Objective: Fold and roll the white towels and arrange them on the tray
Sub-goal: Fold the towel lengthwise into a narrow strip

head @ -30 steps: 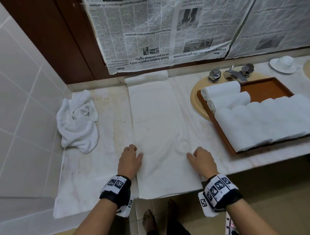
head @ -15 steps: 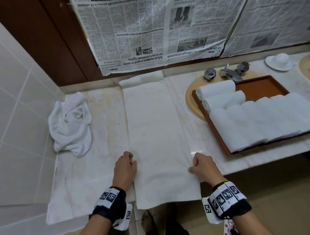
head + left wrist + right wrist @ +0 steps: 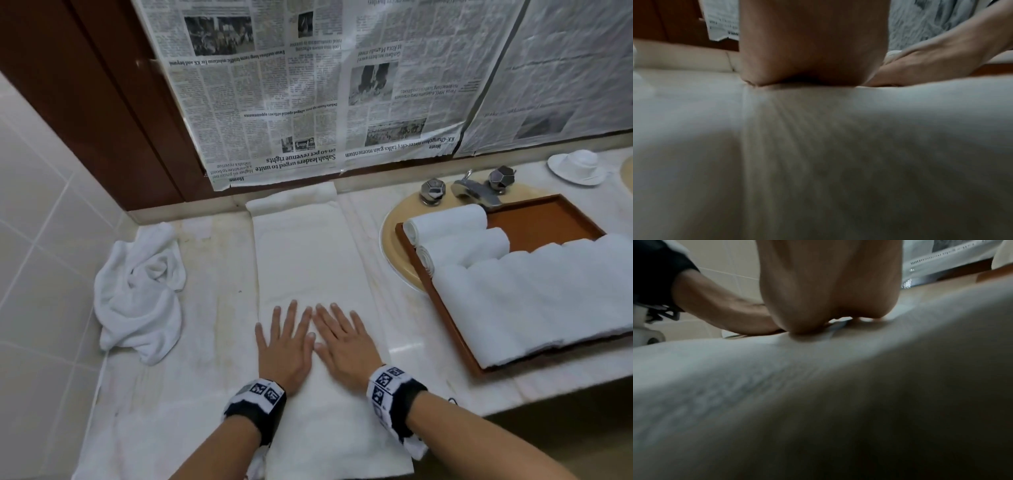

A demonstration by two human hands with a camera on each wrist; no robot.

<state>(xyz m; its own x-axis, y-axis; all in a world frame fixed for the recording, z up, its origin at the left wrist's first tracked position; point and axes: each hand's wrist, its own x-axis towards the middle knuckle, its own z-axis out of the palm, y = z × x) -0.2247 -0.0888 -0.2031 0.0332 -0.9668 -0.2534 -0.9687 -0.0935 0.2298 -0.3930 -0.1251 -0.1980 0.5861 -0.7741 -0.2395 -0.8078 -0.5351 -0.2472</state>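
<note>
Marble counter fills the head view, running below a wall papered with newspaper sheets, with pale tile on the left. Along the middle of the counter lies a white towel folded into a long narrow strip; its far end bunches against the wall and its near end hangs over the counter's front edge. Both hands rest flat on the strip near its front, side by side and almost touching: the left hand and the right hand each have straight, slightly spread fingers, palms down, gripping nothing. The wrist views show only blurred cloth and the heels of the palms pressed to it. To the left sits a crumpled white towel, not yet folded. To the right, a brown tray sits over a sink basin by the tap, already holding a row of rolled white towels. The step in hand looks like smoothing the folded strip flat. Rolling seems to come next, which would call for curling the fingers under one short end and turning it evenly, keeping both sides level so the roll stays tight and straight.
</note>
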